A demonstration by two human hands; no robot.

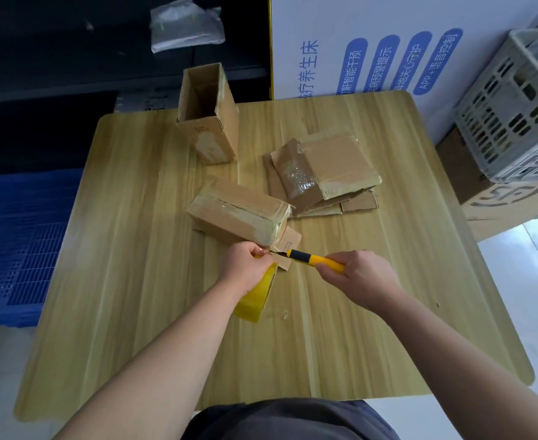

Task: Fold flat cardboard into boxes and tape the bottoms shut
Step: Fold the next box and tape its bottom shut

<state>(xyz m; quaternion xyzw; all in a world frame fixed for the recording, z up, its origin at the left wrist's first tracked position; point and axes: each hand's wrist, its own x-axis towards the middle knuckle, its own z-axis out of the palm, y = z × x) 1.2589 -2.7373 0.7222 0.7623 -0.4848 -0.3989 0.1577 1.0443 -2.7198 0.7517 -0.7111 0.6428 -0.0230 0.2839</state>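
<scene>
A folded cardboard box [239, 212] lies on its side in the middle of the wooden table [128, 249], its end wrapped in clear tape. My left hand [243, 268] grips a yellow tape roll [255, 296] just in front of the box, with a strip of tape stretched from the roll to the box. My right hand [361, 277] grips a yellow utility knife [312, 258], its blade tip at the strip right by my left fingers. A taller box [210, 122] stands upright and open at the table's far side.
A stack of flat cardboard pieces [324, 173] lies right of the box. A white plastic crate [515, 112] sits on a large carton [496, 201] past the table's right edge. A blue crate [16, 246] stands to the left, and a big white printed box [388, 49] stands behind the table.
</scene>
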